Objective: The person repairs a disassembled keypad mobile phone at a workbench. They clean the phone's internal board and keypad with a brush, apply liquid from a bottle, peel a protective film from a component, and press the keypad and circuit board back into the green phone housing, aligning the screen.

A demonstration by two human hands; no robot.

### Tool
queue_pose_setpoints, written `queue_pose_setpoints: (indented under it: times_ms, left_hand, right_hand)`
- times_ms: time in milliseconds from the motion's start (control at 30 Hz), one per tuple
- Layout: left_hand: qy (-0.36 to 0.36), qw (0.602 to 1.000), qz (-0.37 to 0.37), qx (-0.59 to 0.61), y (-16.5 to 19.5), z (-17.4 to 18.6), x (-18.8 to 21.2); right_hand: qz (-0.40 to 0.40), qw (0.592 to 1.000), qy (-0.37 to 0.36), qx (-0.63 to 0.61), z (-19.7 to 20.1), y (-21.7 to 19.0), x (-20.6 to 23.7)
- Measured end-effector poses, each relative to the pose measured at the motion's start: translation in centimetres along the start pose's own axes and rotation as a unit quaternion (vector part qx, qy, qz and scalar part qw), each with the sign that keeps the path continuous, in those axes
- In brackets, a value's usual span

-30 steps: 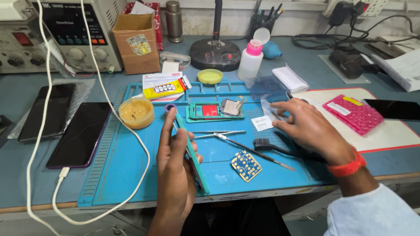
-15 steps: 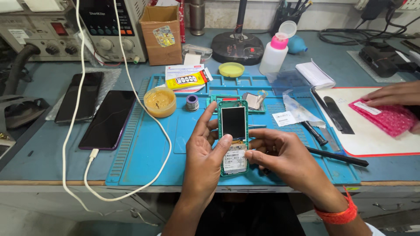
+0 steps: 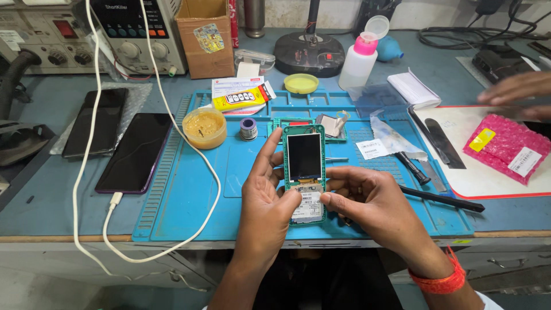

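A small green phone (image 3: 305, 172) with a dark screen is held upright above the blue work mat (image 3: 189, 195), near the bench's front edge. It is clamped from both sides: the left hand (image 3: 265, 198) fingers along its left edge, the right hand (image 3: 367, 198) fingers closed on its lower right. Behind it lies a green tray (image 3: 338, 129); to the left stands a tub of yellow paste (image 3: 204, 127).

Green opened phone (image 3: 305, 172), screen up
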State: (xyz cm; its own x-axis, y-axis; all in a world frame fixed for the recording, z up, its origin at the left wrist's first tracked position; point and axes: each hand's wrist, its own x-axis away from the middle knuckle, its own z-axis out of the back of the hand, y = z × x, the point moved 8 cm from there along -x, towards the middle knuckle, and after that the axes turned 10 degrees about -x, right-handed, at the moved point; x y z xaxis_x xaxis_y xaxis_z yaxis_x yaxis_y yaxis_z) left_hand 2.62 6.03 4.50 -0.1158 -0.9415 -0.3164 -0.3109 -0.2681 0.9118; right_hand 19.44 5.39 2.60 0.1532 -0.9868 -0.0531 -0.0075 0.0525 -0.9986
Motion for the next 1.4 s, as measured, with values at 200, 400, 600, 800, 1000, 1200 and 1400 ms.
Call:
queue_pose_setpoints:
  times_ms: [200, 400, 600, 800, 1000, 1200, 1400]
  left_hand:
    - [-0.001, 1.000, -0.008, -0.026, -0.2, -0.1, 0.0]
    - [-0.002, 1.000, -0.006, -0.024, -0.3, -0.2, 0.0]
    - [0.000, 1.000, 0.000, -0.024, -0.3, -0.3, 0.1]
    - [-0.004, 1.000, 0.008, -0.023, 0.0, -0.4, 0.1]
    - [0.000, 0.999, 0.040, 0.005, -0.3, -0.5, 0.3]
    - [0.004, 1.000, 0.018, 0.022, -0.1, -0.6, 0.2]
    - [0.009, 1.000, 0.017, 0.012, 0.0, -0.7, 0.5]
  right_hand:
    - [0.008, 1.000, 0.004, 0.004, 0.1, 0.1, 0.2]
    - [0.008, 1.000, 0.003, 0.001, 0.1, 0.2, 0.3]
    - [0.012, 1.000, 0.000, -0.011, 0.1, 0.1, 0.4]
    - [0.012, 1.000, 0.003, -0.016, 0.1, -0.1, 0.4]
    - [0.005, 0.999, 0.034, 0.006, 0.2, -0.3, 0.3]
    - [0.029, 0.995, 0.050, 0.079, -0.4, -1.2, 0.9]
    - [0.055, 0.988, 0.050, 0.133, -0.9, -2.1, 1.3]
